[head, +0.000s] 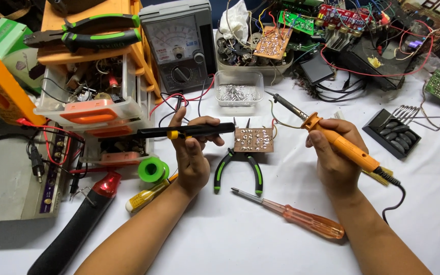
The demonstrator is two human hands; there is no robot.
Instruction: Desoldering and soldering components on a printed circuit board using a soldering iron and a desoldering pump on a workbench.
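Hands: 2 | left hand (192, 153) gripping 1 black desoldering pump (189, 131) | right hand (334, 158) gripping 1 soldering iron (332, 140) | circuit board (253, 139): 1

Matt black plastic tool (187, 131) in the left hand (192, 155); glossy orange plastic soldering iron (339, 145) in the right hand (334, 158); between them, a brown circuit board (253, 140) with shiny solder dots

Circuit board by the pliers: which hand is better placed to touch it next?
Probably the left hand: its black tool ends right beside the circuit board, while the right hand's soldering iron points up, away from it.
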